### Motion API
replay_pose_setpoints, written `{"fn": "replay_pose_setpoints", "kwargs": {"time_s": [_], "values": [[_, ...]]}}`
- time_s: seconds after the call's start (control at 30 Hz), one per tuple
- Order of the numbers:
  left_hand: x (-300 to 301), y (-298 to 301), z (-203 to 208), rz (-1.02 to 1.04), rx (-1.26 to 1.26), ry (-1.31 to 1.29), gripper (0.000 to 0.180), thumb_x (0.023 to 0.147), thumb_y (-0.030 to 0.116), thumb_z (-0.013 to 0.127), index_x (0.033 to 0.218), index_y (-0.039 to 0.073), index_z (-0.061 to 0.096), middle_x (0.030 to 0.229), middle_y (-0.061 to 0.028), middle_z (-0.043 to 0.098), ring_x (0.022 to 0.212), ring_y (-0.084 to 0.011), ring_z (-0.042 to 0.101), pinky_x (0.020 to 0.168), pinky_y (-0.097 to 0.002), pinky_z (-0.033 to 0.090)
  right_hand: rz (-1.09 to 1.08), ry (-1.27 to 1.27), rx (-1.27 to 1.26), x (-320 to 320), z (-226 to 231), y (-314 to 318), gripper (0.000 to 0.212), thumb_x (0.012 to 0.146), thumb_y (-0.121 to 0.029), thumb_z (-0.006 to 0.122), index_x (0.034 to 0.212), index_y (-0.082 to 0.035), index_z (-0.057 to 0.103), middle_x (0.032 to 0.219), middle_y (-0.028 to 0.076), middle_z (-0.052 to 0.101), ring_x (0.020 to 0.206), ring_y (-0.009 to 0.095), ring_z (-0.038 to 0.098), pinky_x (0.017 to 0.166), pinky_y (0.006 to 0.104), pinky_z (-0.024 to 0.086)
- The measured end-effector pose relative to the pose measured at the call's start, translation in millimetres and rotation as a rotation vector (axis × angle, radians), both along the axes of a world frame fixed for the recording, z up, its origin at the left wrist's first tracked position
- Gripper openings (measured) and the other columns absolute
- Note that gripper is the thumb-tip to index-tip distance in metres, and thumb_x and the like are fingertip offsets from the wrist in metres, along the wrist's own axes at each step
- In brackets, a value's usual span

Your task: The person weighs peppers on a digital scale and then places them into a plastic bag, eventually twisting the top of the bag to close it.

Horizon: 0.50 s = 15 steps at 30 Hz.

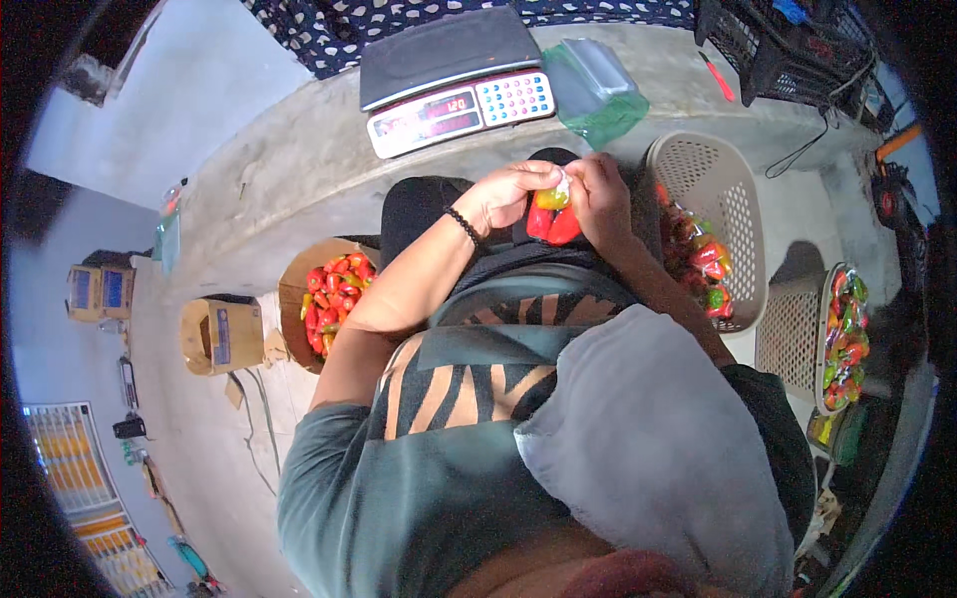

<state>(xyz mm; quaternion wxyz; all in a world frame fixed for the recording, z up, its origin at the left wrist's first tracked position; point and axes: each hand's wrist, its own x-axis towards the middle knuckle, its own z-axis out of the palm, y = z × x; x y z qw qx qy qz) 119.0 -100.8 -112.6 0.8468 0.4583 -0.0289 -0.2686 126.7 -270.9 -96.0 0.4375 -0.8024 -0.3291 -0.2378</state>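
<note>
Above my lap I hold a small clear plastic bag of red and yellow-green peppers [554, 221]. My left hand [510, 195], with a dark beaded bracelet at the wrist, pinches the gathered top of the bag. Across from it, my right hand [602, 202] has its fingers curled closed at the bag's neck. Whether the neck is knotted I cannot make out. To my left stands an open cardboard box [296, 284] of loose red peppers [335, 297]. On my right, a beige perforated basket [743, 214] holds several bagged peppers [706, 261].
A scale [449, 60] with a lit display sits on the concrete counter [269, 164] ahead, beside clear and green plastic bags [596, 90]. A red-handled knife [718, 78] lies near black crates [783, 55]. Another basket [788, 344] of bagged peppers is far right; a smaller carton [239, 334] is left.
</note>
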Motion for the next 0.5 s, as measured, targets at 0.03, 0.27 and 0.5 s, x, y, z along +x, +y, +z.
{"fn": "replay_pose_setpoints", "kwargs": {"time_s": [0.03,0.27,0.5], "values": [[-0.5,-1.3,-1.9,0.002,-0.022,0.009,0.020,0.084,0.020,0.058,0.096,0.003,0.058,0.095,-0.0062,0.061,0.092,-0.0180,0.056,0.088,-0.0332,0.041,-0.022,0.021,-0.022,0.1,-1.4,-0.4,0.010,0.074,-0.003,0.054,0.084,-0.005,0.054,0.082,0.013,0.052,0.080,0.031,0.054,0.069,0.0387,0.045],[-7.7,-14.2,-3.4,0.083,-0.203,0.139,0.026,0.086,0.026,0.054,0.100,0.004,0.055,0.097,-0.0066,0.060,0.091,-0.0184,0.057,0.087,-0.0330,0.042,0.003,0.007,-0.104,4.4,-7.0,-2.7,0.008,0.077,-0.007,0.052,0.084,-0.005,0.055,0.088,0.014,0.053,0.083,0.032,0.054,0.075,0.0406,0.044],[-12.1,-22.4,-4.2,0.200,-0.090,0.067,0.024,0.088,0.027,0.051,0.098,0.005,0.054,0.094,-0.0059,0.060,0.090,-0.0195,0.057,0.083,-0.0371,0.044,0.013,0.178,-0.064,7.3,2.3,-5.0,0.009,0.077,-0.010,0.055,0.084,-0.003,0.055,0.084,0.015,0.056,0.081,0.033,0.055,0.074,0.0406,0.044]]}}
